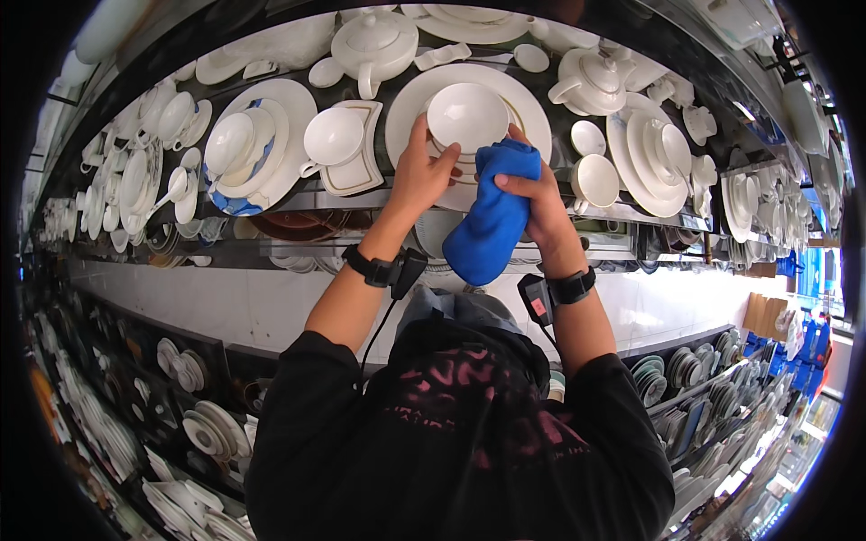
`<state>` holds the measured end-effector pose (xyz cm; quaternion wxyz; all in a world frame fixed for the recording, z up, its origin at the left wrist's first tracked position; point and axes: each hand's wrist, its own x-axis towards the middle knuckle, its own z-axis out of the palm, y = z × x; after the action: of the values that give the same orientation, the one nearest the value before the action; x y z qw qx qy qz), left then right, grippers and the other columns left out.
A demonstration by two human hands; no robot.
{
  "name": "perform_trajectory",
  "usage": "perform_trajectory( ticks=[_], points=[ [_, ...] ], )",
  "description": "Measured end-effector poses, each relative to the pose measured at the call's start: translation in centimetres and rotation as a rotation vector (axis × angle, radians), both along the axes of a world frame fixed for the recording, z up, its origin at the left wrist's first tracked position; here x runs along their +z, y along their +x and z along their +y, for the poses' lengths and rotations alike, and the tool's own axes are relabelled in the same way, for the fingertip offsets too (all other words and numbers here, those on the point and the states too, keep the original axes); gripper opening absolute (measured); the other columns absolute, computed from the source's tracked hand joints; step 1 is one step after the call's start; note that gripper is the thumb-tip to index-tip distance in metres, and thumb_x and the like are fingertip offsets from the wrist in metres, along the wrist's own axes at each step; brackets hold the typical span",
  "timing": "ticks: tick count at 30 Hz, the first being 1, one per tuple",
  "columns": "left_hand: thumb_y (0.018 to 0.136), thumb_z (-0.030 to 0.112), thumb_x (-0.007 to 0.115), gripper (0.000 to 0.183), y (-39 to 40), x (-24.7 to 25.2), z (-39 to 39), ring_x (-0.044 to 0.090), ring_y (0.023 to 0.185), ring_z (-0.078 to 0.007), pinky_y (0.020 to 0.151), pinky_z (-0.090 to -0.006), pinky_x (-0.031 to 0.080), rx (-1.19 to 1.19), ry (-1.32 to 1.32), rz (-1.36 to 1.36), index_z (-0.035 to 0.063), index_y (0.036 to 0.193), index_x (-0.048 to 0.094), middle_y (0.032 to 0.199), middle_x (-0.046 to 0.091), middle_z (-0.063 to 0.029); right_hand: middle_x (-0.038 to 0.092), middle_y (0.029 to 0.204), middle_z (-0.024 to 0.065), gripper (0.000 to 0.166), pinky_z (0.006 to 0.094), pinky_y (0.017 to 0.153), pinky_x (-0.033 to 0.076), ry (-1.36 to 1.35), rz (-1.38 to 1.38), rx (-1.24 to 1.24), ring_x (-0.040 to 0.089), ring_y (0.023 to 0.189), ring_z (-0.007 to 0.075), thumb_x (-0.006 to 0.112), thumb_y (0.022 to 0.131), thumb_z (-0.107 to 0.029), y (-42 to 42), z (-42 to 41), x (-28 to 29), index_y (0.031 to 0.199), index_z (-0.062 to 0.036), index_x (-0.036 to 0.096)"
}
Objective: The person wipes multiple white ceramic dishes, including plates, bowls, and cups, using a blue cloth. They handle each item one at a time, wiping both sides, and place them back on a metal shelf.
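A white bowl (467,115) is tilted up over smaller plates on a large white plate (406,101) with a gold ring, on the shelf before me. My left hand (427,166) grips the bowl and perhaps a plate beneath it, at the lower left rim. My right hand (538,189) holds a bunched blue cloth (494,209); its thumb lies over the cloth, and its fingers reach behind it to the bowl's right side. The cloth hangs below the shelf's front edge and covers part of the stacked plates.
A white cup (333,136) on a wavy saucer stands at the left, another white cup (595,180) at the right. Behind are white teapots (374,44) (593,80). Plate stacks flank these. Lower shelves hold more dishes (210,429); a pale floor (649,301) runs between the shelves.
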<state>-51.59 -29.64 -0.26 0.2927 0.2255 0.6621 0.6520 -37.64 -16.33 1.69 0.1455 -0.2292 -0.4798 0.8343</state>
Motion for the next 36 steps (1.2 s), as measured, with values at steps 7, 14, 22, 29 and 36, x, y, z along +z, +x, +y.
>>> perform_trajectory(
  ticks=[7, 14, 22, 29, 36],
  points=[
    [0.071, -0.013, 0.048, 0.083, 3.6, 3.1, -2.6, 0.055, 0.117, -0.0245, 0.086, -0.0334, 0.053, 0.126, 0.246, -0.389, 0.0113, 0.147, 0.027, 0.135, 0.047, -0.0102, 0.048, 0.147, 0.0101, 0.098, 0.0356, 0.112, 0.037, 0.121, 0.089, 0.137, 0.050, 0.129, 0.0215, 0.082, 0.063, 0.001, 6.0, -2.5, 3.5, 0.151, -0.0041, 0.039],
    [0.064, -0.009, 0.052, 0.095, 10.1, 2.8, -6.7, 0.044, 0.135, -0.0274, 0.106, -0.0375, 0.043, 0.034, 0.217, -0.334, 0.0104, 0.152, 0.023, 0.141, 0.043, -0.0128, 0.050, 0.123, 0.0116, 0.085, 0.0374, 0.104, 0.041, 0.830, -0.118, 0.054, 0.052, 0.113, 0.0245, 0.077, 0.061, 0.004, 12.7, -4.1, 5.5, 0.135, -0.0066, 0.037],
    [0.064, -0.003, 0.067, 0.098, 14.8, 1.5, -9.1, 0.037, 0.138, -0.0278, 0.115, -0.0405, 0.032, -0.262, 0.160, 0.148, 0.0078, 0.153, 0.026, 0.147, 0.033, -0.0139, 0.054, 0.113, 0.0226, 0.057, 0.0455, 0.089, 0.049, 1.262, 0.009, 0.006, 0.056, 0.103, 0.0440, 0.072, 0.059, 0.007, 11.3, -8.4, 4.9, 0.112, 0.0007, 0.050],
    [0.075, 0.019, 0.084, 0.103, 14.9, 1.7, -10.7, 0.035, 0.138, -0.0251, 0.113, -0.0395, 0.033, -0.372, 0.351, -0.312, 0.0113, 0.154, 0.018, 0.151, 0.030, -0.0128, 0.066, 0.112, 0.0152, 0.045, 0.0342, 0.084, 0.054, 1.051, -0.016, -0.022, 0.067, 0.100, 0.0282, 0.077, 0.061, 0.008, 12.4, -8.9, 4.1, 0.103, -0.0028, 0.064],
    [0.069, 0.034, 0.089, 0.107, 14.9, 0.2, -10.5, 0.045, 0.132, -0.0239, 0.112, -0.0380, 0.036, -0.204, 0.349, -0.113, 0.0088, 0.153, 0.028, 0.141, 0.046, -0.0108, 0.064, 0.114, 0.0068, 0.041, 0.0307, 0.095, 0.049, 0.086, -0.046, 0.107, 0.063, 0.106, 0.0212, 0.076, 0.084, -0.002, 12.3, -10.8, 2.1, 0.121, -0.0027, 0.060]
  ],
)
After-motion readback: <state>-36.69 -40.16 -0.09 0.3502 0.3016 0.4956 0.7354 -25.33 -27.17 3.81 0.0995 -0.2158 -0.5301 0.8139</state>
